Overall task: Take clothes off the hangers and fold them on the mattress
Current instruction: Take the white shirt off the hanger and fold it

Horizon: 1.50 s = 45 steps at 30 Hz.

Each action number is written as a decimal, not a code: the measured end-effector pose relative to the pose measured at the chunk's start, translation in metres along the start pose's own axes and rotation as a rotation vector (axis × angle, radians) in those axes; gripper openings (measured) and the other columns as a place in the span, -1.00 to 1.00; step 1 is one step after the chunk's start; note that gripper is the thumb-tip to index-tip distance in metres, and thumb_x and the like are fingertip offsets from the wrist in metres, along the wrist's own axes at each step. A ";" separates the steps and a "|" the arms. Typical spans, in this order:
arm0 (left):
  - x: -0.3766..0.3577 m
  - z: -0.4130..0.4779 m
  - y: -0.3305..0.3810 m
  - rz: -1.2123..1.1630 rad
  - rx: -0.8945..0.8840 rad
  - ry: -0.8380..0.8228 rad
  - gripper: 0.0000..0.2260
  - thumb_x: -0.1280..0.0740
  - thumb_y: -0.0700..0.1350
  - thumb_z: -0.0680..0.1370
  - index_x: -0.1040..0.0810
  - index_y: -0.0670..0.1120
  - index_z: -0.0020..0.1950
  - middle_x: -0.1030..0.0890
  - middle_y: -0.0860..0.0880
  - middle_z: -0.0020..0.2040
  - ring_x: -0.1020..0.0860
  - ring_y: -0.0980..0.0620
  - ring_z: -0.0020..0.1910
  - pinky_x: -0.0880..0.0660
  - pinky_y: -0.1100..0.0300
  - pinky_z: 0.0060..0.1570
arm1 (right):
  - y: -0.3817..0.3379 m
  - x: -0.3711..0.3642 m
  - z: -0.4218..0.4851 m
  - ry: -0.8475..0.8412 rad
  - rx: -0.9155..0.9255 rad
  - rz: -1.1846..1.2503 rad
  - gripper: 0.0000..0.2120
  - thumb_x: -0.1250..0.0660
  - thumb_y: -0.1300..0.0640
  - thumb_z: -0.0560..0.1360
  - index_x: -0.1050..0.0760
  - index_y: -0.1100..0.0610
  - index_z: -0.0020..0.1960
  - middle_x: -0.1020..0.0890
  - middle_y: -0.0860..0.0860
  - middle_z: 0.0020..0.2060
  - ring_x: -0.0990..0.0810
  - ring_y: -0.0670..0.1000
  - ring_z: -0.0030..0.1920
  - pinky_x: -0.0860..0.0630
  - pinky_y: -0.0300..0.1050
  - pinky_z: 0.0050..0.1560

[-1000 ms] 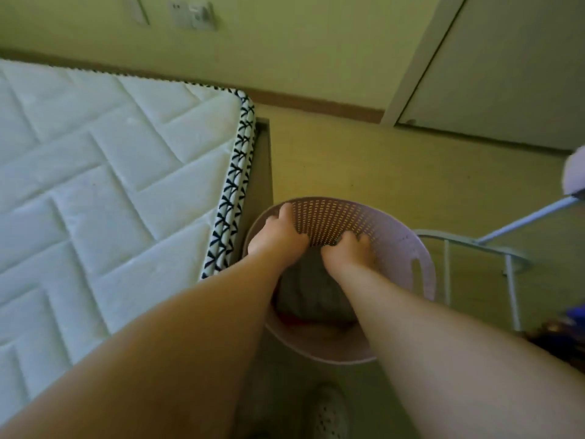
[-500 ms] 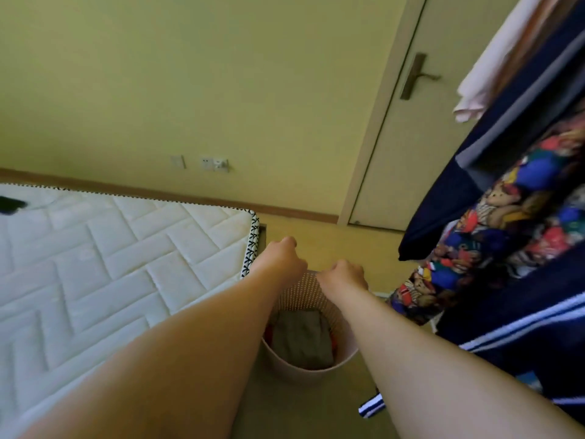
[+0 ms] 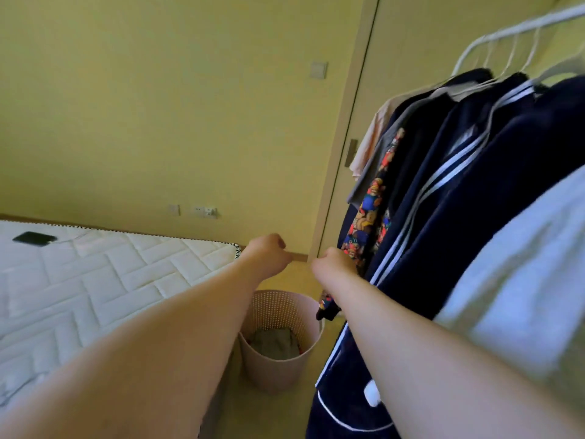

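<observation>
Several garments hang on white hangers from a white rack (image 3: 506,30) at the right: a pale pink shirt (image 3: 368,137), a bear-print garment (image 3: 368,204) and navy pieces with white stripes (image 3: 474,191). The white quilted mattress (image 3: 95,280) lies at the left with no clothes on it. My left hand (image 3: 266,251) is raised in the air above the basket, fingers curled, holding nothing. My right hand (image 3: 335,264) is right beside the bear-print garment. Its fingers are hidden behind its back, so a grip cannot be made out.
A pink perforated basket (image 3: 278,372) with crumpled clothes inside stands on the floor between mattress and rack. A black phone (image 3: 34,238) lies on the mattress's far left. A closed door (image 3: 411,58) is behind the rack.
Both hands let go of the basket rim and rose. My view lifted from the basket to the wall and the hanging clothes, and my right hand came up beside the bear-print garment.
</observation>
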<state>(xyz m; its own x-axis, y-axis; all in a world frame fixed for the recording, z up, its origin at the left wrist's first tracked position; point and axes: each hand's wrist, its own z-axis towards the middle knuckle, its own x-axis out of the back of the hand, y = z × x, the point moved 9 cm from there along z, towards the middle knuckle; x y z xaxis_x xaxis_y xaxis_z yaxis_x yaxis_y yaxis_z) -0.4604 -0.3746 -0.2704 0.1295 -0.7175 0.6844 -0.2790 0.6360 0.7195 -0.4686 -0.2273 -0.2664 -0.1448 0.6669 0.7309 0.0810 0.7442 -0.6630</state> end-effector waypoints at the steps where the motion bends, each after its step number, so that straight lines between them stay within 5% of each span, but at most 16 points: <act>1: 0.007 -0.012 0.008 -0.031 -0.013 0.004 -0.68 -0.28 -0.09 0.54 -0.45 -0.11 0.28 -0.58 -0.18 0.03 -0.57 -0.16 -0.04 -0.50 0.17 -0.18 | -0.005 0.010 -0.014 0.012 0.017 0.009 -0.64 -0.14 0.17 0.56 -0.38 0.21 0.33 -0.45 0.15 0.25 -0.46 0.17 0.20 -0.39 -0.13 -0.02; 3: 0.020 -0.036 0.025 -0.073 -0.041 0.009 -0.69 -0.28 -0.09 0.55 -0.44 -0.10 0.28 -0.53 -0.13 -0.12 -0.51 -0.11 -0.17 -0.43 0.21 -0.32 | -0.015 0.031 -0.041 0.043 0.043 0.027 -0.67 -0.13 0.19 0.55 -0.39 0.21 0.30 -0.47 0.15 0.22 -0.48 0.15 0.10 -0.37 -0.15 -0.07; 5: 0.030 -0.061 0.042 -0.093 -0.068 0.005 -0.70 -0.28 -0.07 0.55 -0.44 -0.09 0.27 -0.51 -0.13 -0.11 -0.54 -0.12 -0.13 -0.47 0.18 -0.25 | -0.020 0.048 -0.066 0.071 0.053 0.064 -0.68 -0.12 0.21 0.55 -0.39 0.22 0.28 -0.49 0.15 0.19 -0.46 0.12 0.00 -0.37 -0.16 -0.09; 8: 0.040 -0.090 0.065 -0.141 -0.114 -0.010 -0.73 -0.27 -0.07 0.56 -0.45 -0.08 0.24 -0.54 -0.13 -0.09 -0.60 -0.14 0.03 -0.51 0.12 -0.16 | -0.026 0.073 -0.098 0.141 0.050 0.111 -0.68 -0.12 0.18 0.54 -0.41 0.20 0.27 -0.51 0.11 0.07 -0.49 0.12 0.01 -0.43 -0.13 0.00; 11: 0.055 -0.123 0.089 -0.272 -0.174 -0.027 -0.78 -0.25 -0.10 0.57 -0.46 -0.09 0.21 -0.54 -0.09 -0.07 -0.59 -0.06 -0.05 -0.48 0.19 -0.30 | -0.027 0.106 -0.137 0.293 0.048 0.121 -0.71 -0.14 0.12 0.54 -0.43 0.14 0.23 -0.54 0.09 0.06 -0.52 0.14 0.05 -0.48 -0.01 0.12; 14: 0.067 -0.149 0.117 -0.349 -0.255 -0.027 -0.82 -0.25 -0.11 0.57 -0.49 -0.09 0.16 -0.55 -0.07 -0.09 -0.56 -0.02 -0.11 -0.44 0.22 -0.34 | -0.024 0.140 -0.168 0.396 0.072 0.132 -0.77 -0.16 0.13 0.55 -0.46 0.15 0.16 -0.53 0.05 -0.05 -0.47 0.09 -0.07 -0.42 -0.11 -0.05; 20: 0.063 -0.187 0.177 -0.352 -0.417 -0.036 -0.86 -0.23 -0.16 0.56 -0.48 0.00 -0.19 -0.57 -0.07 -0.08 -0.56 -0.02 -0.13 -0.43 0.22 -0.36 | -0.006 0.199 -0.211 0.488 0.082 0.130 -0.92 -0.14 0.20 0.53 -0.40 0.13 -0.10 -0.44 -0.02 -0.29 -0.44 0.09 -0.14 -0.40 -0.09 -0.09; 26: 0.046 -0.213 0.256 -0.295 -0.652 0.032 -0.85 -0.24 -0.17 0.55 -0.57 -0.03 0.02 -0.55 0.03 -0.24 -0.55 0.02 -0.22 -0.52 0.14 -0.20 | 0.015 0.278 -0.231 0.652 0.068 0.095 -0.79 -0.11 0.18 0.56 -0.49 0.10 0.09 -0.51 0.10 -0.02 -0.48 0.17 0.06 -0.33 -0.14 -0.03; 29: 0.036 -0.230 0.302 -0.137 -0.801 0.113 -0.76 -0.18 -0.19 0.56 -0.57 0.00 0.12 -0.59 0.07 -0.08 -0.48 0.07 -0.18 -0.41 0.26 -0.29 | 0.028 0.317 -0.233 0.733 0.093 0.155 -0.75 -0.10 0.18 0.58 -0.50 0.16 0.14 -0.54 0.12 0.01 -0.49 0.18 0.09 -0.32 -0.15 -0.06; 34: 0.016 -0.233 0.353 -0.067 -0.918 0.150 -0.66 -0.14 -0.23 0.58 -0.47 -0.03 0.31 -0.53 0.00 0.24 -0.47 0.02 0.15 -0.40 0.24 0.06 | 0.046 0.349 -0.205 0.729 0.085 0.433 -0.84 -0.16 0.15 0.54 -0.35 0.14 -0.21 -0.37 0.03 -0.34 -0.31 0.09 -0.31 -0.22 -0.11 -0.38; 38: -0.007 -0.213 0.365 0.002 -0.877 0.045 -0.68 -0.16 -0.11 0.61 -0.40 -0.04 0.37 -0.55 -0.03 0.17 -0.48 0.04 -0.02 -0.39 0.25 -0.08 | 0.053 0.351 -0.180 0.666 0.057 0.648 -0.71 -0.16 0.05 0.57 -0.42 0.20 0.19 -0.48 0.11 -0.05 -0.45 0.12 -0.13 -0.39 -0.06 -0.14; 45: -0.008 -0.210 0.368 0.098 -0.958 0.133 -0.78 -0.18 -0.07 0.62 -0.58 -0.07 0.14 -0.60 -0.01 0.07 -0.50 0.05 0.05 -0.31 0.24 -0.12 | 0.049 0.355 -0.154 0.593 0.105 0.899 -0.76 -0.22 0.14 0.56 -0.45 0.11 -0.28 -0.51 0.04 -0.35 -0.36 -0.02 -0.44 -0.24 -0.20 -0.47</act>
<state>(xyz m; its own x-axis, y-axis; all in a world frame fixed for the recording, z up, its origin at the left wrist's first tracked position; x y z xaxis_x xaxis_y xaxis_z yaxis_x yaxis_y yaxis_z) -0.3646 -0.0753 0.0135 0.2698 -0.6484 0.7118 0.5913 0.6950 0.4090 -0.3640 0.0512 -0.0145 0.4278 0.8997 -0.0869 -0.1695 -0.0146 -0.9854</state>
